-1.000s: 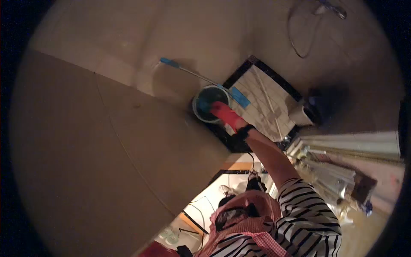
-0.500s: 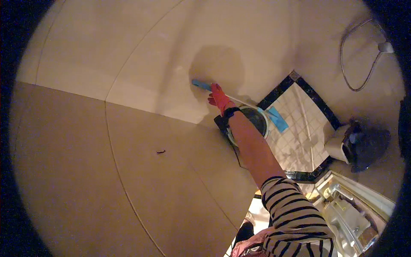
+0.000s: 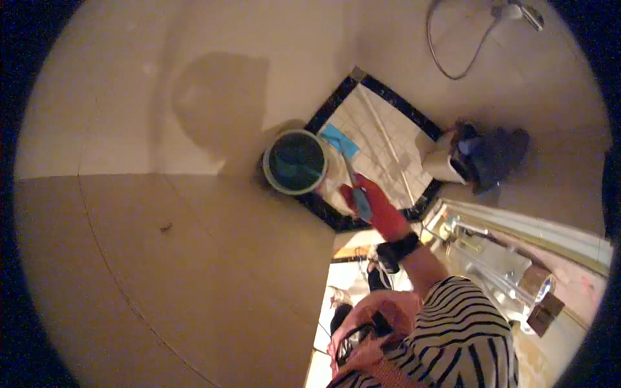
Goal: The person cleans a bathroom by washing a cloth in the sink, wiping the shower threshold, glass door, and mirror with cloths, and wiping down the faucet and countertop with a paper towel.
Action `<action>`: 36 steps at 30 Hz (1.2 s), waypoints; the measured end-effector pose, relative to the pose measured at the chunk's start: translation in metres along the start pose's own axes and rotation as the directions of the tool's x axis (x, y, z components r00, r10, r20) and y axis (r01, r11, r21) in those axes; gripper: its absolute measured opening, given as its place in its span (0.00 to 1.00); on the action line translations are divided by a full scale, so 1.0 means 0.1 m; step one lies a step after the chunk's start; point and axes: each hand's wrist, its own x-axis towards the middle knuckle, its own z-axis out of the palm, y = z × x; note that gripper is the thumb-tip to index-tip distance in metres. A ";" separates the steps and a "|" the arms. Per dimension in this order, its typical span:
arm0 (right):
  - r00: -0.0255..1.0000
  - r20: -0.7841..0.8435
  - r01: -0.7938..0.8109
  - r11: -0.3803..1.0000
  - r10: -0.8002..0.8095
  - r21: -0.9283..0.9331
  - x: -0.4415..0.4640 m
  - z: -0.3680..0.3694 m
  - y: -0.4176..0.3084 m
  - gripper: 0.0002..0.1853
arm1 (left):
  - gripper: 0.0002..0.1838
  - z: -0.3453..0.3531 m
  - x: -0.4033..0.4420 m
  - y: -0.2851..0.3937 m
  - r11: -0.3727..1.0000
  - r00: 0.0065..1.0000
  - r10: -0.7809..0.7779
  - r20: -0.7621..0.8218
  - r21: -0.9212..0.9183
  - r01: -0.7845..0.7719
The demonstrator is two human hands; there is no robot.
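- One red-gloved right hand (image 3: 372, 204) showed in the head view, its fingers curled around the blue-grey grip (image 3: 361, 205) of a long-handled cleaning tool (image 3: 349, 170).
- The tool's slim shaft ran up from the glove to a flat blue head (image 3: 339, 141), which lay over the pale tiled floor (image 3: 404, 155); whether it touched the tiles could not be told.
- Just beside that head, on its left, stood a round bucket (image 3: 297, 192) with dark blue-green contents, near the floor's black border (image 3: 401, 107).
- A black wristband (image 3: 399, 247) circled the wrist, below which came a black-and-white striped sleeve (image 3: 462, 317).
- The left hand was out of view, so its grip could not be told.
- Right of the tiles stood a whitish bin (image 3: 438, 167), beside a dark, blurred bundle (image 3: 495, 158).
- At the upper right, a shower hose (image 3: 429, 39) hung in a loop near a shower head (image 3: 532, 18).
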 end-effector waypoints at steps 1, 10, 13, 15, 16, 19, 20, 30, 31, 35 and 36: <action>1.000 0.023 0.000 0.954 0.007 -0.300 -0.06 -0.65 0.14 0.19 | 0.20 -0.04 -0.02 0.03 1.000 1.000 -0.002 0.006 -0.020 0.002; 0.935 -0.343 -0.041 0.937 -0.086 -0.347 -1.29 -2.24 0.91 0.26 | 0.17 -0.68 -0.19 0.40 0.901 0.996 -0.066 0.052 -0.425 0.082; 0.878 -0.451 -0.085 0.874 -0.161 -0.478 -1.55 -2.50 1.22 0.37 | 0.16 -0.99 -0.09 0.47 0.665 0.982 -0.120 0.147 -0.722 0.189; 0.862 -0.448 -0.087 0.801 -0.238 -0.593 -1.81 -2.40 1.21 0.38 | 0.15 -1.23 0.00 0.49 0.299 0.949 -0.139 0.282 -0.902 0.312; 0.855 -0.444 -0.066 0.792 -0.269 -0.606 -1.99 -2.35 1.23 0.37 | 0.15 -1.35 0.06 0.48 0.059 0.916 -0.132 0.379 -0.919 0.389; 0.838 -0.375 0.049 0.738 -0.397 -0.673 -2.49 -2.52 1.53 0.35 | 0.14 -1.41 0.17 0.49 -0.322 0.831 -0.042 0.555 -0.795 0.514; 0.821 -0.337 0.077 0.674 -0.461 -0.735 -2.65 -2.60 1.68 0.31 | 0.14 -1.43 0.15 0.57 -0.334 0.828 -0.033 0.560 -0.787 0.519; 0.545 -0.398 -0.515 0.080 -0.738 -0.853 -3.12 -2.93 2.79 0.24 | 0.37 -2.22 0.25 0.77 0.970 0.884 0.136 0.447 -0.241 -0.027; 0.520 -0.379 -0.508 0.080 -0.765 -0.858 -3.25 -2.75 2.90 0.24 | 0.36 -2.36 0.28 0.68 0.982 0.881 0.095 0.463 -0.190 -0.006; 0.484 -0.392 -0.527 0.097 -0.782 -0.844 -3.69 -2.65 3.16 0.24 | 0.35 -2.70 0.28 0.39 0.978 0.836 0.030 0.548 -0.189 0.089; 0.508 -0.400 -0.531 0.088 -0.763 -0.843 -3.74 -2.72 3.18 0.24 | 0.33 -2.75 0.24 0.39 0.974 0.819 0.024 0.574 -0.198 0.111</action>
